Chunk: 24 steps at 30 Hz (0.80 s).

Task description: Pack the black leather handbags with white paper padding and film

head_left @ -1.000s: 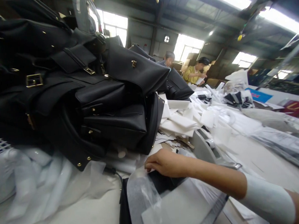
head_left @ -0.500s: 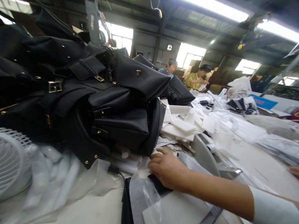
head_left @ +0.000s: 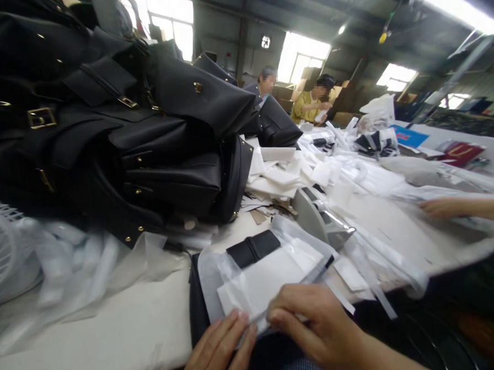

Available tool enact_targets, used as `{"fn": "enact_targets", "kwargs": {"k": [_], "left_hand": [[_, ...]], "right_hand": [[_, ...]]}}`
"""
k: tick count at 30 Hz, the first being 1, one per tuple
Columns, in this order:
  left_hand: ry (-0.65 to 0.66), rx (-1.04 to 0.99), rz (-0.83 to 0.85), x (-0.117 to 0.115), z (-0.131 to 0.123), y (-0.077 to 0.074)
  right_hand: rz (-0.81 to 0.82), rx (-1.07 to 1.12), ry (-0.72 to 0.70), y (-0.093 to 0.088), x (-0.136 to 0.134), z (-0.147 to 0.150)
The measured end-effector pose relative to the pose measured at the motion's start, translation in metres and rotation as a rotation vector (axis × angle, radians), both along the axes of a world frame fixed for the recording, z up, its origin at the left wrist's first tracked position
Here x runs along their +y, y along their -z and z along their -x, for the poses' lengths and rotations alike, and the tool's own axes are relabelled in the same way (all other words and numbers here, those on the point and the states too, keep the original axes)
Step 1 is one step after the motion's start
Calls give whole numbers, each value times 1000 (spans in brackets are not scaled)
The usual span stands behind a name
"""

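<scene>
On the table's front edge lies a black leather bag (head_left: 198, 301), its top mostly covered by a translucent sheet (head_left: 208, 275) and a white sheet (head_left: 260, 281). A black flap with a strap (head_left: 253, 248) shows beyond the white sheet. My left hand (head_left: 224, 346) rests with extended fingers on the near edge of the covering. Beside it, my right hand (head_left: 316, 325) has its fingers curled and pinched on the near edge of the translucent sheet. The thumb and fingertips partly hide the gripped edge.
Black bags with gold buckles (head_left: 178, 133) are heaped at the left behind a white fan (head_left: 2, 253). A grey tape dispenser (head_left: 321, 220) stands beyond my hands. White foam pieces (head_left: 279, 175) lie further back. Another person's hand (head_left: 442, 208) reaches in at right.
My right hand has drawn back from the bag's far side to its near edge. My left hand has come into view. The view has shifted, and the other person's hand reaches further in.
</scene>
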<state>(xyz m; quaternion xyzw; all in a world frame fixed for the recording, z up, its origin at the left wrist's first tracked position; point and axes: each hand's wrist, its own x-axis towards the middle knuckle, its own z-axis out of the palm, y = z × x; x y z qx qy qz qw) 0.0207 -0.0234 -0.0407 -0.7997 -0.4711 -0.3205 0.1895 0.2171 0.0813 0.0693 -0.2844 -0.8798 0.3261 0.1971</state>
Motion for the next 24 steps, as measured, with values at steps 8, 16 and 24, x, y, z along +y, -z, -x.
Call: {"fn": "enact_targets", "kwargs": {"k": [8,16,24], "left_hand": [[-8,-107,79,-6,-7,3],[-38,10,75,-6,-12,-13],[-80,-34,109,-10,-11,-15]], "right_hand": [[517,192,379,118,-87,-22],[949,545,477,152,-96,7],[1161,563,450,135,-115,-12]]}}
